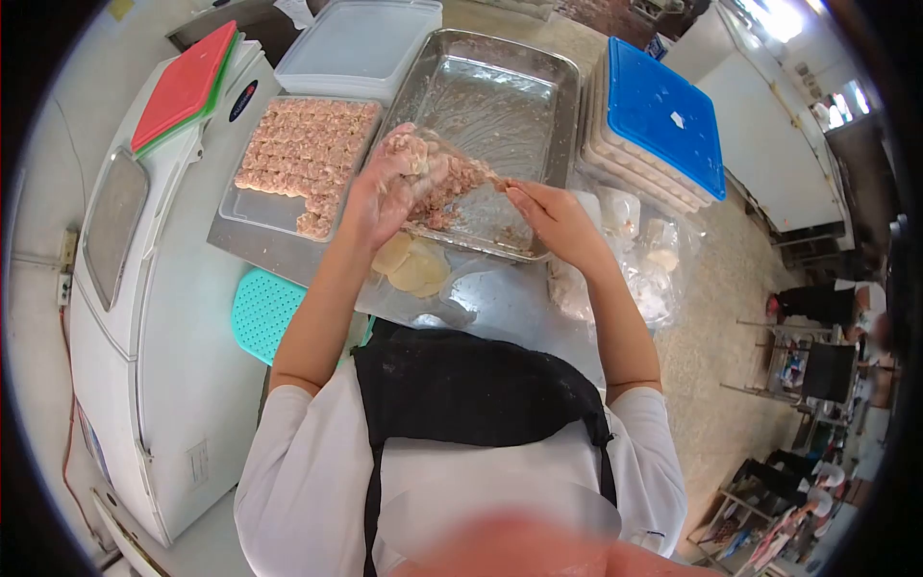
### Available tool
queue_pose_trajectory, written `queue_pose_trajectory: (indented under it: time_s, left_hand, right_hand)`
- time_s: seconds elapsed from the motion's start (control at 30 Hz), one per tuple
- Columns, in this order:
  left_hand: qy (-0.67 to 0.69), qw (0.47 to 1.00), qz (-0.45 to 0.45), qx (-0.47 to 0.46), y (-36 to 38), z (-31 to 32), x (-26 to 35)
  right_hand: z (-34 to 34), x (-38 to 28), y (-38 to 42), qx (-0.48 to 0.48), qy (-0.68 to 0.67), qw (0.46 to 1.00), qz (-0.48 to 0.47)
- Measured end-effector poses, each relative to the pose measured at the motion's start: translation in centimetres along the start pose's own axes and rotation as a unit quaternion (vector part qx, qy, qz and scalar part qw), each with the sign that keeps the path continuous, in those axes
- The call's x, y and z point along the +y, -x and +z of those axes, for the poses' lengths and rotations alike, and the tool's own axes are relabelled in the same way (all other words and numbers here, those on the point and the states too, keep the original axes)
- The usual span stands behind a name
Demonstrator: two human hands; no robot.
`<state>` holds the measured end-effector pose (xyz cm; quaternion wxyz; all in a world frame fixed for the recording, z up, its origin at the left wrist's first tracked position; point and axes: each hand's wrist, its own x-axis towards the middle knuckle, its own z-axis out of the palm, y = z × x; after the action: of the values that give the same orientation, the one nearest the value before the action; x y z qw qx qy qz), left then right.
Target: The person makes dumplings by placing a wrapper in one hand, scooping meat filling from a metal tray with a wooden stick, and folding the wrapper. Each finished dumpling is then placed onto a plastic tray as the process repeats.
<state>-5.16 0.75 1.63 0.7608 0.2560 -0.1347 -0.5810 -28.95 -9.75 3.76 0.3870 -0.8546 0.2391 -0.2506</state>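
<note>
My left hand [386, 197] is cupped over the near left corner of the metal tray [505, 125], with its fingers closed around a dumpling [409, 154] topped with ground meat. The fingers of my right hand [558, 219] grip a thin, meat-smeared tool [502, 184]; its exact kind is hidden. Between both hands lies a heap of ground meat filling [444, 197] in the tray. Just below my left wrist, round pale dumpling wrappers [413, 267] lie on the metal table [490, 308]. At left, rows of meat dumplings [308, 144] sit in a clear plastic container [264, 209].
Stacked plastic containers [356, 43] stand at the back left. To the right are trays under a blue lid [663, 115] and bagged white wrappers [639, 274]. A white freezer [192, 317] borders the left, beside a teal perforated basket [269, 313]. Other people are far right.
</note>
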Motion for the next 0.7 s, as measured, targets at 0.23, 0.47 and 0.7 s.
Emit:
queue_pose_trajectory:
  time_s: [0.23, 0.47, 0.7]
  left_hand:
    - [-0.59, 0.777, 0.117, -0.187, 0.2, 1.6, 3.2]
    - [-0.723, 0.651, 0.025, -0.23, -0.6, 0.9, 4.4]
    - [-0.659, 0.746, -0.097, 0.003, -2.8, -4.8, 2.1]
  right_hand:
    - [-1.7, -1.6, -0.6, -0.19, -0.096, 0.965, 0.156]
    - [2.3, 4.3, -1.6, -0.175, -0.063, 0.982, 0.016]
    - [2.6, 1.5, -1.7, -0.03, 0.187, 0.982, -0.011]
